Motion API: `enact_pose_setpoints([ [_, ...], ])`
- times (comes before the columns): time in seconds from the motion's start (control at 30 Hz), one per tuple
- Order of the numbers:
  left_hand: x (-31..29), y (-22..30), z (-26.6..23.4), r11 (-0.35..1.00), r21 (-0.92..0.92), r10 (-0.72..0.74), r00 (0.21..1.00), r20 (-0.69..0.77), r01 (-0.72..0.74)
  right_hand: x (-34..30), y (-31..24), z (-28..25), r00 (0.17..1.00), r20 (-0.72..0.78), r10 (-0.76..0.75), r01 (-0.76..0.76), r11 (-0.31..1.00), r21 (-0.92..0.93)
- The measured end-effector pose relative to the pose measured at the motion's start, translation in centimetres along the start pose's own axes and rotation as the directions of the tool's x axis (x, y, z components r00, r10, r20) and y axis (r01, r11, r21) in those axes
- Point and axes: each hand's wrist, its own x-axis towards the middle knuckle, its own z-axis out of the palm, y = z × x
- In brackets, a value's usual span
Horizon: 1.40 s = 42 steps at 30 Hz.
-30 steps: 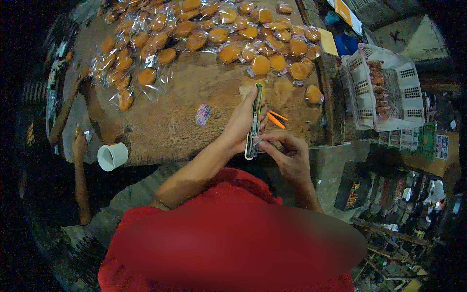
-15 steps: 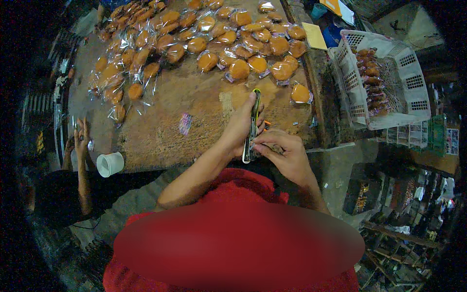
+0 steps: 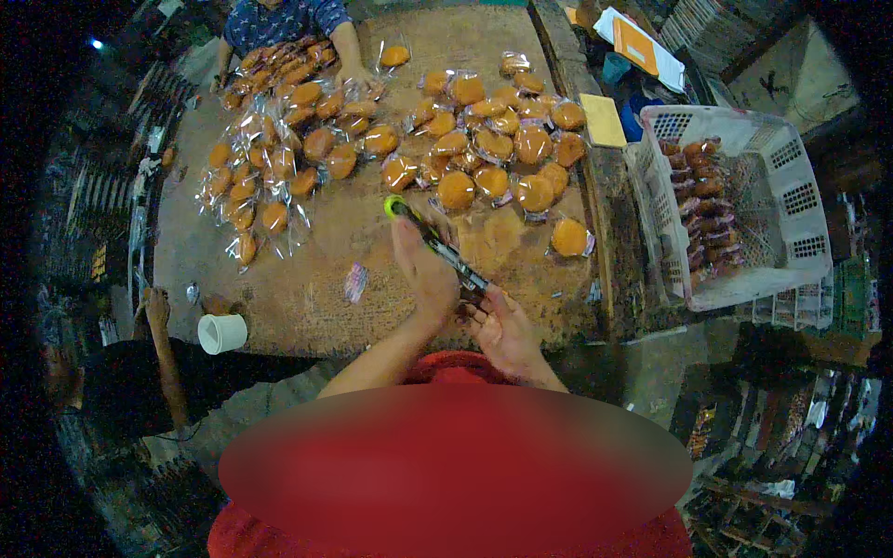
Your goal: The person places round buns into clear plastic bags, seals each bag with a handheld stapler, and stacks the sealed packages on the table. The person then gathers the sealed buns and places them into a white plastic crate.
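Note:
A long, narrow black and metal stapler (image 3: 450, 257) with a bright green end lies slantwise over the near part of the table. My left hand (image 3: 428, 279) is wrapped round its body, thumb along the green end. At the stapler's near end, my right hand (image 3: 507, 333) has its thumb and curled fingers closed on it, palm partly turned up. Beyond my hands, several round orange-brown buns (image 3: 456, 190) in clear wrappers lie scattered, some with small printed labels. One wrapped bun (image 3: 569, 238) sits apart at the right. A loose label sheet (image 3: 355, 283) rests left of my forearm.
A white plastic crate (image 3: 672, 251) with rows of packed buns stands right of the wooden table (image 3: 307, 321). A white cup (image 3: 222, 335) is at the near left edge. One person's arm (image 3: 348, 54) reaches among the far buns; another person's arm (image 3: 163, 349) is at left.
The stapler has swung from nearly upright to a slant, its green end moving left. My right hand has shifted left and turned palm up. The far person's arm has come over the buns.

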Motion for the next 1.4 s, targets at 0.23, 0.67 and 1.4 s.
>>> enact_pose_setpoints([
  [0.23,0.4,-2.7,-4.5,0.356,0.509,0.054,0.561,0.826,-0.784,4.3,-1.0,-2.7,0.997,-0.053,-0.047,0.055,0.987,0.154],
  [0.67,-4.5,-1.5,-18.6,0.236,0.914,-0.249,0.889,0.384,-0.329,10.7,5.2,-10.8,0.763,0.635,-0.119,0.537,-0.429,-0.726],
  [1.4,2.1,1.1,-27.6,0.409,0.906,-0.314,0.915,0.254,-0.111,29.6,1.9,-1.2,0.735,0.557,-0.386,-0.019,-0.833,-0.553],
])
